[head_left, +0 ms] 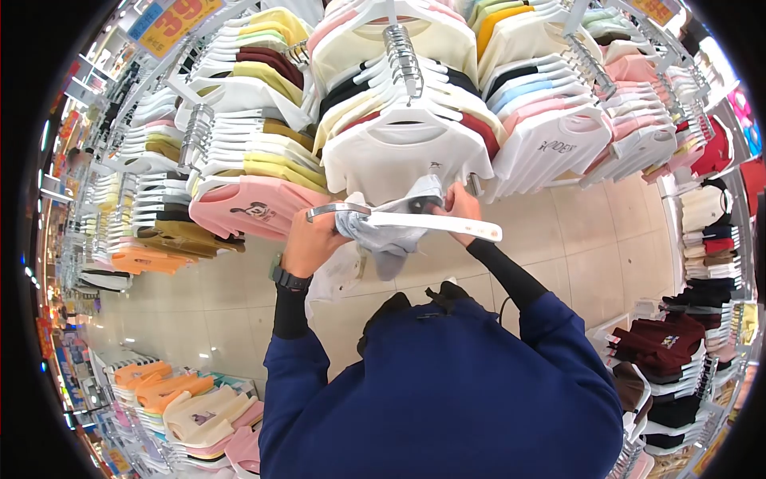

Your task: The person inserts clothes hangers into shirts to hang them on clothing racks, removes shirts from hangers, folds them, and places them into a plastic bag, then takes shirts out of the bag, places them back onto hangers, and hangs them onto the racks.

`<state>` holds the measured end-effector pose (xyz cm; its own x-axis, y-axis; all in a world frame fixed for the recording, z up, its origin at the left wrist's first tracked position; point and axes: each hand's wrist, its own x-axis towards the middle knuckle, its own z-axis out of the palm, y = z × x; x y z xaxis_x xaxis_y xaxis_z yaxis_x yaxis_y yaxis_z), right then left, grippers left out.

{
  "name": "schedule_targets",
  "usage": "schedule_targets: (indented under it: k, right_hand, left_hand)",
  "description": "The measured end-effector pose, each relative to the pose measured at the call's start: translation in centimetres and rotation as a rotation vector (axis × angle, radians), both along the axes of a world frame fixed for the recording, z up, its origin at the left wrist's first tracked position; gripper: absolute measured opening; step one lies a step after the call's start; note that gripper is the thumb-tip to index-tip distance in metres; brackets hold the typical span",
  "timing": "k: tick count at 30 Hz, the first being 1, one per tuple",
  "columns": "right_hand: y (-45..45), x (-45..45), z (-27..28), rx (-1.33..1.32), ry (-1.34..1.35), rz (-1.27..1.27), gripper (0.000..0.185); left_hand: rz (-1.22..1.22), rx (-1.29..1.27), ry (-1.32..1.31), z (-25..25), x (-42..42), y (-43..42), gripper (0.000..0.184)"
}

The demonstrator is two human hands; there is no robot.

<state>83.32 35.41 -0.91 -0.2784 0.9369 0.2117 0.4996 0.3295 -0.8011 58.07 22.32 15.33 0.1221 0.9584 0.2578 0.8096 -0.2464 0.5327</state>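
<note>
While the left hand [311, 246] has its grip closed on the light blue garment [388, 238], the right hand [463, 212] pinches its other side.
The garment hangs before a white shirt [387, 156], above the tiled floor [527, 263]; a white hanger [439, 224] crosses it, metal hook [339, 208] at the left hand.

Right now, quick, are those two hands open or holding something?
Left hand: closed on the pale garment, beside the white hanger.
Right hand: closed on the same garment.
</note>
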Motion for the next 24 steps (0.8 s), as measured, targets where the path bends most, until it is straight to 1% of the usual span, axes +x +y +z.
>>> schedule_targets:
  k: [3, 6, 7, 9, 10, 11, 12, 14, 15, 16, 18, 20, 22, 23, 24]
  right_hand:
    - [0.2, -1.4, -0.8, 0.013, 0.137, 0.032, 0.033]
    - [1.9, -1.5, -3.0, 0.015, 0.162, -0.042, 0.025]
    - [2.3, -1.0, -2.5, -0.043, 0.162, -0.116, 0.018]
    - [4.0, 0.4, -3.9, -0.083, 0.323, -0.135, 0.020]
    - [4.5, 0.8, -3.5, -0.118, 0.406, -0.137, 0.021]
    - [5.0, 1.0, -3.2, -0.095, 0.414, -0.156, 0.022]
    - [5.2, 1.5, -2.8, -0.187, 0.459, -0.154, 0.022]
    - [5.0, 1.9, 0.1, -0.372, 0.550, -0.148, 0.021]
    - [5.3, 2.1, -0.3, -0.309, 0.450, -0.136, 0.021]
    - [5.0, 1.9, 0.5, -0.172, 0.343, -0.113, 0.022]
    - [3.3, 1.4, 3.7, 0.097, 0.123, -0.061, 0.023]
    - [1.8, 0.7, 6.5, 0.073, 0.075, 0.058, 0.023]
    - [0.6, -0.2, 7.2, 0.079, 0.069, 0.153, 0.024]
    - [0.2, -0.7, 7.2, 0.102, 0.087, 0.188, 0.026]
    - [-0.3, -1.2, 7.3, 0.123, 0.107, 0.223, 0.029]
  left_hand:
    - [-0.038, -0.013, 0.133, 0.3, 0.0, 0.0, 0.031]
    - [0.060, -0.011, 0.109, -0.7, -1.0, -0.3, 0.033]
    - [0.090, 0.011, 0.096, -1.3, -1.7, -0.4, 0.033]
    - [0.152, 0.051, 0.067, -2.5, -3.2, -0.9, 0.034]
    - [0.183, 0.066, 0.080, -2.8, -3.6, -1.1, 0.035]
    - [0.214, 0.083, 0.093, -3.1, -4.0, -1.3, 0.035]
    - [0.245, 0.100, 0.105, -3.4, -4.2, -1.4, 0.035]
    - [0.306, 0.125, 0.108, -4.7, -4.2, -1.6, 0.035]
    - [0.338, 0.140, 0.110, -5.3, -4.3, -1.6, 0.035]
    - [0.339, 0.129, 0.142, -5.7, -4.3, -1.5, 0.035]
    - [0.346, 0.100, 0.201, -6.7, -3.8, -1.4, 0.036]
    - [0.313, 0.114, 0.187, -8.0, -3.3, -0.9, 0.037]
    - [0.312, 0.083, 0.194, -9.0, -2.6, -0.4, 0.038]
    - [0.271, 0.160, 0.123, -8.3, -1.6, 0.0, 0.037]
    - [0.267, 0.127, 0.137, -7.8, -1.0, 0.2, 0.036]
